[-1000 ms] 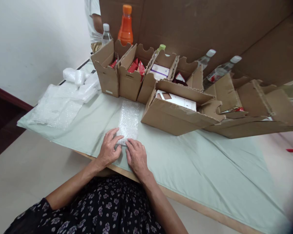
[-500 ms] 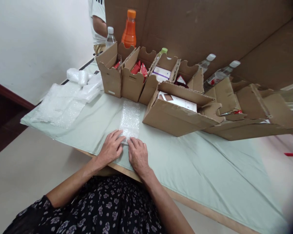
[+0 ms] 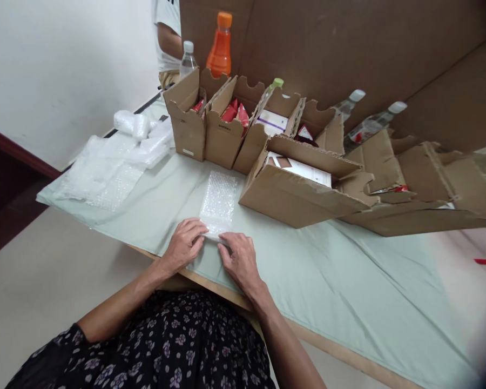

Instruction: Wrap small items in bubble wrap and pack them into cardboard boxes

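A strip of clear bubble wrap (image 3: 219, 199) lies flat on the pale green cloth, its near end folded over. My left hand (image 3: 184, 244) grips the left corner of that folded end, fingers on top and thumb on the near side. At the right corner, my right hand (image 3: 240, 258) pinches the same end between fingers and thumb. Whether anything lies inside the fold cannot be made out. Just beyond the wrap on the right stands a cardboard box (image 3: 299, 202) with a white packet in it.
More bubble wrap (image 3: 101, 173) is heaped on the left. Several cardboard holders (image 3: 189, 135) with red and white packets line the back. Behind them stand an orange bottle (image 3: 220, 51) and clear bottles. Another person's arm (image 3: 170, 42) shows beyond. The table's wooden edge (image 3: 316, 337) runs close to me.
My right hand has shifted slightly right and its thumb now shows at the near side. The bubble wrap's near end looks more raised and folded. The view has moved a little.
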Available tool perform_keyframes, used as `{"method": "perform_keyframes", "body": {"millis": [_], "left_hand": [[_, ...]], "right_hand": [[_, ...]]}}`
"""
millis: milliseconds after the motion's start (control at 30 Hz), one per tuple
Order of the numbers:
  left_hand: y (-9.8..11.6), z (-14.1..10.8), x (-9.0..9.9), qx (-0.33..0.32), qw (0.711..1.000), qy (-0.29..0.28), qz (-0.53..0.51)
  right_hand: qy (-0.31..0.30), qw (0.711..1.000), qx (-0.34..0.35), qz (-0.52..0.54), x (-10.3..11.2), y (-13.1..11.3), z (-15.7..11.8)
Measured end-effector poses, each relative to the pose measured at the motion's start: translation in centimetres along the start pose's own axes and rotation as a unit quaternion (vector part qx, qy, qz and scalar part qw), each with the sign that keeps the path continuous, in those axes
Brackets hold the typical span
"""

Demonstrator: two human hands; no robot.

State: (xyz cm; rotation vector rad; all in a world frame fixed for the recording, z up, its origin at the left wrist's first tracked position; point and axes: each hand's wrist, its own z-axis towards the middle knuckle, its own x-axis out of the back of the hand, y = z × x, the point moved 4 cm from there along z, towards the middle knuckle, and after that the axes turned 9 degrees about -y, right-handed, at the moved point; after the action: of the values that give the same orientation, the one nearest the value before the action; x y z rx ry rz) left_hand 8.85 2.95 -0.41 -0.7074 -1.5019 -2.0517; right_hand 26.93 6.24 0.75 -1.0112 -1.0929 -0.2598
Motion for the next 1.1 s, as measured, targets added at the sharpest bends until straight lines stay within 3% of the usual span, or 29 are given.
{"method": "perform_keyframes", "body": {"millis": [167, 400, 533, 667, 800, 1100], "left_hand": [[-0.1, 0.8, 0.5, 0.025, 0.999, -0.019, -0.014], [-0.3, 1.7, 0.4, 0.046, 0.998, -0.001, 0.034], [-0.3, 2.1, 0.0, 0.046, 0.996, 0.007, 0.072], [-0.2, 1.7, 0.0, 0.025, 0.997, 0.020, 0.075], [0.1, 0.7, 0.3, -0.024, 0.997, 0.000, 0.077], [1.8, 0.8, 1.3, -0.047, 0.998, -0.041, 0.014]], "right_hand": [[-0.006, 1.000, -0.019, 0.024, 0.0, 0.8, 0.6], [0.116, 0.989, 0.005, -0.093, 1.1, -0.5, -0.4], [0.044, 0.990, 0.051, -0.127, 0.0, -1.2, -0.2], [-0.001, 0.992, 0.043, -0.116, -0.7, -0.5, 1.0], [-0.018, 0.997, 0.030, -0.061, 0.2, 0.1, 1.5], [-0.069, 0.995, -0.006, 0.075, 2.3, 0.5, -0.1]]}}
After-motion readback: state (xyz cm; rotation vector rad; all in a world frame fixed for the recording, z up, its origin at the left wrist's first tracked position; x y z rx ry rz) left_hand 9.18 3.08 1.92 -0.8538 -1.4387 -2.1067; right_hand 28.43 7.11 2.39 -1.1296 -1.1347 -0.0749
